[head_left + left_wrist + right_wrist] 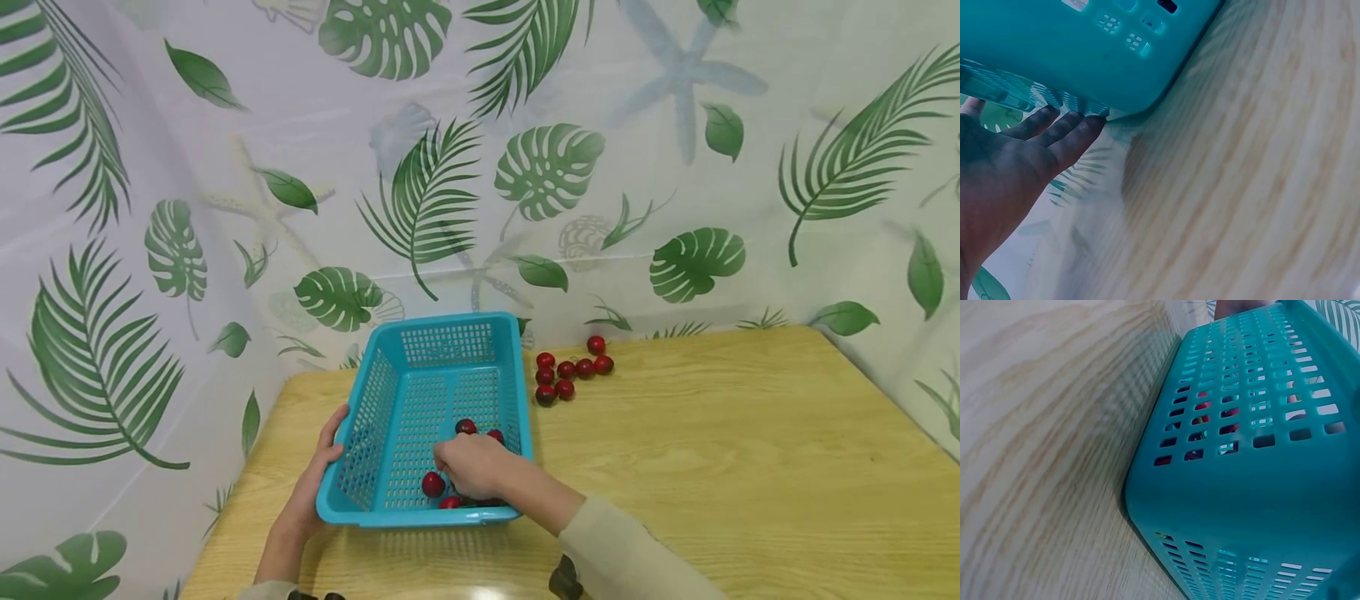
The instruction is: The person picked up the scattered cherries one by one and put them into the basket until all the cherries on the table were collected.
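Note:
A blue plastic basket [397, 392] with perforated walls sits on the wooden table. The left hand [324, 467] is at its left side; in the left wrist view its fairly straight fingers [1075, 134] touch the outer wall. Inside the basket, near its front right corner, the right hand [476, 467] reaches down with bent fingers among small round dark-red fruits that look like cherries. One cherry [432, 484] lies just left of its fingertips, another [466, 427] behind the hand. The fingertips are partly hidden, so I cannot tell whether they grip a cherry.
Several more cherries [566, 369] lie in a loose group on the table, right of the basket's back corner. The wood-grain table [712, 450] extends to the right. A white cloth with green leaves [480, 250] hangs behind and at the left.

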A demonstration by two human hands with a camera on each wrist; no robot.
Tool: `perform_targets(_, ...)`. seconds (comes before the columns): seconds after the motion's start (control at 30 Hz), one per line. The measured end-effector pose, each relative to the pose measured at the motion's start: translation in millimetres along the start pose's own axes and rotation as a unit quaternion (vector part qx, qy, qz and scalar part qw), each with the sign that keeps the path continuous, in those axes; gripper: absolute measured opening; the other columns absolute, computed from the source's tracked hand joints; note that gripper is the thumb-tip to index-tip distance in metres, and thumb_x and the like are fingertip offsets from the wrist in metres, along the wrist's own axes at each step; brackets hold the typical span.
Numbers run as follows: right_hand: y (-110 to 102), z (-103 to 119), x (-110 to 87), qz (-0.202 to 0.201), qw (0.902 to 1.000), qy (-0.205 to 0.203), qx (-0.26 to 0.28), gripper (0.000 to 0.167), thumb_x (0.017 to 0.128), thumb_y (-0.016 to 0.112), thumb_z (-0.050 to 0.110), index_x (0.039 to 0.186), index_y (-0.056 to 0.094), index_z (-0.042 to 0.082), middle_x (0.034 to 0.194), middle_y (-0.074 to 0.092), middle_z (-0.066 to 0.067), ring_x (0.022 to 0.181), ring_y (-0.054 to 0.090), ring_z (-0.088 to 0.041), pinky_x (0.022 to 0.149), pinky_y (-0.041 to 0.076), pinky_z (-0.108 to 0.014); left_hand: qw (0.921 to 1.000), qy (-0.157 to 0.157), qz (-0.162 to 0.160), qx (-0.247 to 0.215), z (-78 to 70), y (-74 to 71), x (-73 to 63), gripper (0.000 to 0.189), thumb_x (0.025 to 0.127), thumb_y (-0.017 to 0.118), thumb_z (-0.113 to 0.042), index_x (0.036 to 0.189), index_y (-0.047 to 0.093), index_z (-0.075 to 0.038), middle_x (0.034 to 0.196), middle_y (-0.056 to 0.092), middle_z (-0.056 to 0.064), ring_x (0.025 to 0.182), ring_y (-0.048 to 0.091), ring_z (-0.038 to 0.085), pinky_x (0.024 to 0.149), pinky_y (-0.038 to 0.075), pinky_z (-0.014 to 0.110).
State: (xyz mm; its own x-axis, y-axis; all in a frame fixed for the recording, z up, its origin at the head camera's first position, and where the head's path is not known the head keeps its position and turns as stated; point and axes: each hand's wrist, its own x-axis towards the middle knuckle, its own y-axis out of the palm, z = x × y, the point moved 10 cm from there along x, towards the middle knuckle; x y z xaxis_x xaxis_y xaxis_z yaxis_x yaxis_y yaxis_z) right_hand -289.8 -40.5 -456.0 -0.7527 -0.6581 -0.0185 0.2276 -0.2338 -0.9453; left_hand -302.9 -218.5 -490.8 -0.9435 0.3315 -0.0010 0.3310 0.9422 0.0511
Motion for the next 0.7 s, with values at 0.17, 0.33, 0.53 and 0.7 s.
perform_targets(0.17,-2,-1,-0.7,0.002,1.0000,0.008,0.004,0.013,0.096,0.058,0.010,0.104,0.069,0.011,0.097,0.071,-0.001,0.082,0.066,-0.013,0.073,0.054,-0.028,1.0000,-0.001,0.001,-0.003,-0.4,0.4,0.4,0.058,0.106,0.021,-0.027,0.160,-0.002,-0.029,0.165,-0.008,0.012,0.145,0.006,0.044,0.097,0.038,0.040)
perform_targets(0.33,-3,-1,-1.1,-0.003,0.9999,0.010,-0.001,0.010,0.093,0.063,0.011,0.100,0.070,0.013,0.089,0.070,0.001,0.074,0.063,-0.010,0.068,0.052,-0.028,1.0000,0.002,0.003,-0.009,0.0,0.6,-0.7,0.058,0.106,0.021,-0.028,0.160,-0.002,-0.028,0.165,-0.010,0.011,0.145,0.005,0.045,0.098,0.038,0.039)
perform_targets(0.53,-10,3,-3.6,-0.026,0.9991,-0.019,0.029,0.007,0.093,0.063,0.009,0.090,0.067,0.014,0.077,0.063,0.005,0.067,0.054,-0.007,0.061,0.047,-0.024,1.0000,0.003,0.000,-0.006,-1.7,2.4,-1.5,0.058,0.106,0.021,-0.026,0.159,-0.002,-0.029,0.164,-0.011,0.013,0.144,0.005,0.046,0.097,0.039,0.040)
perform_targets(0.7,-8,3,-2.5,-0.021,0.9984,-0.022,0.047,0.008,0.093,0.065,0.007,0.092,0.069,0.014,0.083,0.067,0.005,0.069,0.055,-0.006,0.062,0.047,-0.023,1.0000,-0.001,-0.004,-0.005,-1.2,2.7,-0.7,0.058,0.106,0.020,-0.026,0.159,-0.002,-0.030,0.164,-0.009,0.013,0.144,0.007,0.047,0.098,0.039,0.044)
